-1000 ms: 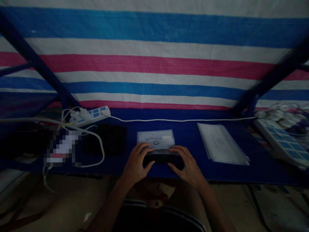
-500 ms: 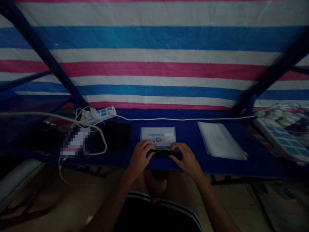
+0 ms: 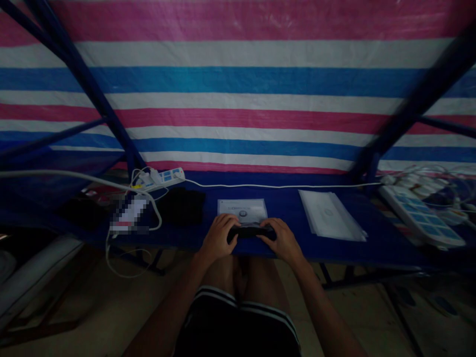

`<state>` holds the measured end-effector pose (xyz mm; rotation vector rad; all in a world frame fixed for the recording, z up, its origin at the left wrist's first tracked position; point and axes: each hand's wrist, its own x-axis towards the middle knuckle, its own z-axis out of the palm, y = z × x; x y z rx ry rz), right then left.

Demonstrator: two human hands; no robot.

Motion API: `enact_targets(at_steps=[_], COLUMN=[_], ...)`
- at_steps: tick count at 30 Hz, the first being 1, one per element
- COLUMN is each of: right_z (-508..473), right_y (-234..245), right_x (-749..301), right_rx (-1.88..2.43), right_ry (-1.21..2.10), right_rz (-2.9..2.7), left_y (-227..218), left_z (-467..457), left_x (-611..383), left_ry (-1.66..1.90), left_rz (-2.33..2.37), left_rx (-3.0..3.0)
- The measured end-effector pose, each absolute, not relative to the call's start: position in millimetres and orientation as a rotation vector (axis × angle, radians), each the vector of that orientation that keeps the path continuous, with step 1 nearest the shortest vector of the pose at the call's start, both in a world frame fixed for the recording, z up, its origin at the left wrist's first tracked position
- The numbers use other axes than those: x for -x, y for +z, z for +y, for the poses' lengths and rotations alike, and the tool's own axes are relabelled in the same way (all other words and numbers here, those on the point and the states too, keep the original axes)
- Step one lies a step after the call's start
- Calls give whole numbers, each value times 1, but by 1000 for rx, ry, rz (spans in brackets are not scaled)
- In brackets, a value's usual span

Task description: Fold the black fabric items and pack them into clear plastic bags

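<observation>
Near the front edge of the blue table (image 3: pixel 284 206), we clamp the black bundle (image 3: pixel 251 231) beside the printed bag (image 3: pixel 232 207) between left hand (image 3: pixel 218 235) and right hand (image 3: pixel 284 239), and should press its 2 ends evenly

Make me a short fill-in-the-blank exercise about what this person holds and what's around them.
1. The left fingers and right fingers hold a bundle whose colour is ____.
2. The flat translucent bags lie on the person's ____ side.
3. The sheet behind the table is patterned with horizontal ____.
4. The cable crossing the back of the table is coloured ____.

Missing words: black; right; stripes; white.
</observation>
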<state>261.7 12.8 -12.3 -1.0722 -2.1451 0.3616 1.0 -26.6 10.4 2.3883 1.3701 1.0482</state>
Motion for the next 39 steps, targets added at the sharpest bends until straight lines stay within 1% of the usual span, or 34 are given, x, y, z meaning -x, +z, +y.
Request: enact_targets(at_steps=[13, 24, 33, 39], right_z=[9, 13, 9, 13], right_y=[-6, -14, -4, -4], right_x=[-259, -259, -255, -245], right_rx=[1076, 1118, 1094, 1121], right_ry=[338, 349, 273, 347], right_rz=[-2234, -2189, -2276, -2269], left_y=[-3, 10, -2, 1], left_z=[-20, -29, -21, -21], left_x=[1, -2, 2, 2], left_ry=[1042, 996, 1041, 1046], left_rz=[1482, 1542, 1584, 1666], left_rx=[-2405, -2442, -2433, -2390])
